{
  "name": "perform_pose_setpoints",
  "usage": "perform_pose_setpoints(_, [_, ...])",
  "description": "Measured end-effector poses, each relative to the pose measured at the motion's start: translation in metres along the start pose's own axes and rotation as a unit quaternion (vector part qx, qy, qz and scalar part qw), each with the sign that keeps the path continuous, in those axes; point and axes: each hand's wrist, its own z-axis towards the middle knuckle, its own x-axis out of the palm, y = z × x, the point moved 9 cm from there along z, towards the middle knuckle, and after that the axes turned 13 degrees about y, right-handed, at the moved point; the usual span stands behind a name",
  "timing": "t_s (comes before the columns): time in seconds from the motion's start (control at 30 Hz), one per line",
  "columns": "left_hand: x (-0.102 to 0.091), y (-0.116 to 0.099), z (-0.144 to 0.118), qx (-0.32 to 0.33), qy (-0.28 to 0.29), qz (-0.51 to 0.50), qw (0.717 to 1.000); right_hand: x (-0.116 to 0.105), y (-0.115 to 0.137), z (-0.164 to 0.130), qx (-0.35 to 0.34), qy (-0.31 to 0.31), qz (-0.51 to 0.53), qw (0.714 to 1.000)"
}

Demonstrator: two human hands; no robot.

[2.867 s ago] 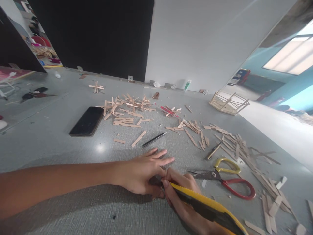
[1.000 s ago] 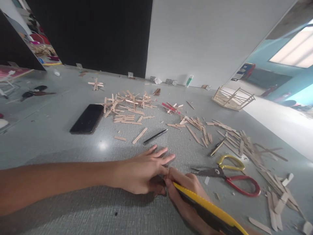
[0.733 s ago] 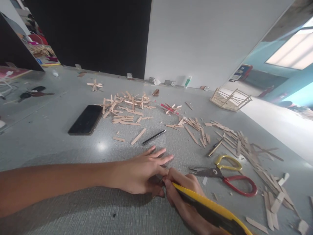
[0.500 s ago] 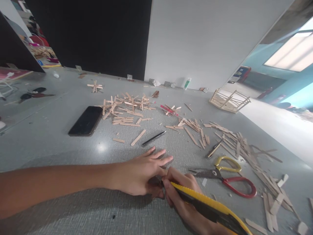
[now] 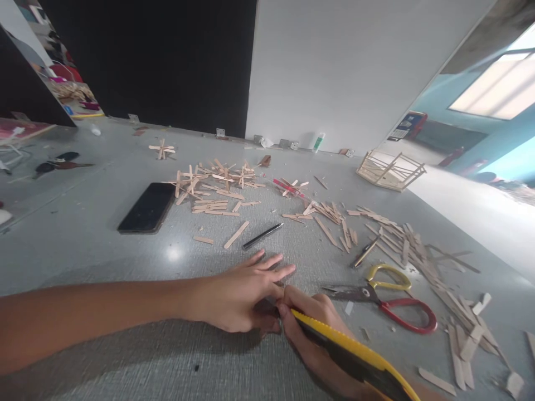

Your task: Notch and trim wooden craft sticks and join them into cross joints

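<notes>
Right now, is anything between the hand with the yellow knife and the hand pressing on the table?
Nothing visible. The right hand with the yellow knife sits right against the left hand. The scissors lie off to the side.

Bare worktop lies open left of the hands; scissors and scattered sticks crowd the right, a pen ahead.

Grey table: sticks, phone, pen, scissors.

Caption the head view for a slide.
Left hand pressed flat on the grey table, right hand gripping a yellow utility knife, scissors and craft sticks beyond.
</notes>
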Motion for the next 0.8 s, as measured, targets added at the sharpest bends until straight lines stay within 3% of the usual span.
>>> perform_pose_setpoints(0.17, [0.0, 0.0, 0.001, -0.006, 0.003, 0.001, 1.0, 0.0, 0.0, -0.002, -0.013, -0.009, -0.007, 1.0])
perform_pose_setpoints(0.37, [-0.004, -0.001, 0.001, -0.001, 0.001, -0.016, 1.0, 0.0, -0.005, -0.001, 0.015, 0.004, 0.049, 0.999])
perform_pose_setpoints(0.53, [-0.002, 0.0, 0.002, 0.003, -0.001, -0.007, 1.0, 0.0, -0.004, 0.0, 0.032, 0.009, 0.037, 0.999])
perform_pose_setpoints(0.8, [-0.001, 0.002, 0.001, -0.003, 0.0, -0.011, 1.0, -0.002, 0.006, 0.001, -0.012, -0.009, -0.019, 1.0])
